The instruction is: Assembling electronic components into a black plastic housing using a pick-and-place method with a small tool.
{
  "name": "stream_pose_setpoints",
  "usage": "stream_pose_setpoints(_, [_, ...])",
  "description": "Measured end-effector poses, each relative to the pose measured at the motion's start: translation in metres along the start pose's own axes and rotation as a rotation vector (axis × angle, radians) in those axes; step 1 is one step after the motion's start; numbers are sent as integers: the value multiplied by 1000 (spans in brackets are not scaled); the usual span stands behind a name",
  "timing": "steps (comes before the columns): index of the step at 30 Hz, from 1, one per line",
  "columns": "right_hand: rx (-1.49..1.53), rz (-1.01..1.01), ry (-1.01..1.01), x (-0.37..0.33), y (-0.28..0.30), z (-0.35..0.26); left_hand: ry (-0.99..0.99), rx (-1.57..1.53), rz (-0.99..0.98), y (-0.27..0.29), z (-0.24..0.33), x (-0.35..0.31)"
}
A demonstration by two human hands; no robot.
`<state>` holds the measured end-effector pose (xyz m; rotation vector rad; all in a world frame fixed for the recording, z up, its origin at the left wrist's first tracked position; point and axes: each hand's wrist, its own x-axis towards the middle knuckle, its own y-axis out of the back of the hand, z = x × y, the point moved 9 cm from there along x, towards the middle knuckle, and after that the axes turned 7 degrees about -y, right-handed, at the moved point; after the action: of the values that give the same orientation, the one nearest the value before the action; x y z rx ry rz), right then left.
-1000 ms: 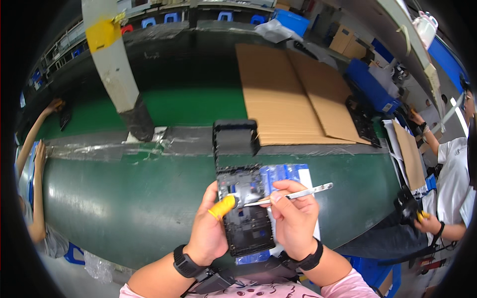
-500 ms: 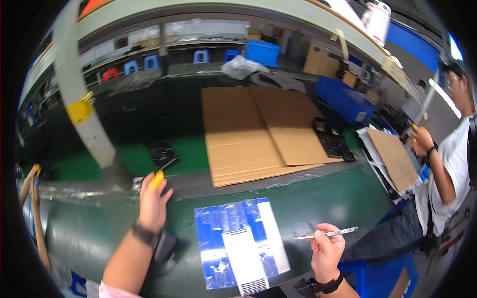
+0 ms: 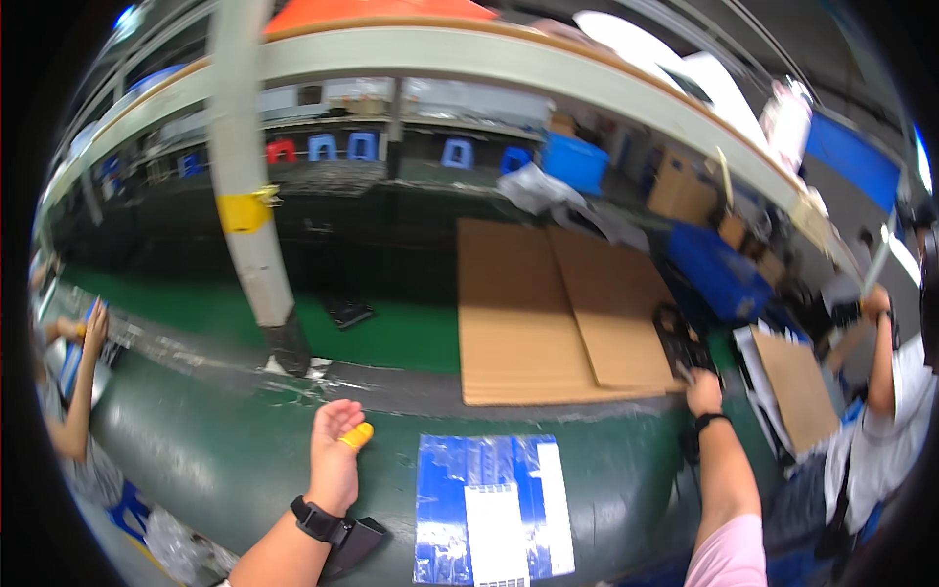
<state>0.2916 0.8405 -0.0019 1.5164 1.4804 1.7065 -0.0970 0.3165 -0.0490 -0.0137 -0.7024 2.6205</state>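
While left hand [image 3: 335, 460] hangs empty, fingers loosely curled, thumb apart, right hand [image 3: 704, 394] is at black frame [image 3: 693, 354] by right edge of cardboard [image 3: 523, 323]; its grip: cannot tell. Likely pickup step; calls for firm edge hold.

A long green-topped desk [image 3: 235, 460] carries a shiny blue rectangular plastic sheet [image 3: 442, 504]. Farther back, two overlapping brown rectangular cardboard sheets [image 3: 514, 318] lie partly over a grey band [image 3: 406, 393], with a black plastic frame [image 3: 694, 347] at their right edge and a flat black piece [image 3: 350, 314] well to their left.
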Motion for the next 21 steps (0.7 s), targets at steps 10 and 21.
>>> stream_pose_setpoints(10, [-16, 121, 466, -67, 88, -170, 113, -6, -157, -6, 0, -23])
stream_pose_setpoints(21, [516, -245, 952, -355, 172, -413, 538, -323, -287, -43, -23, -59])
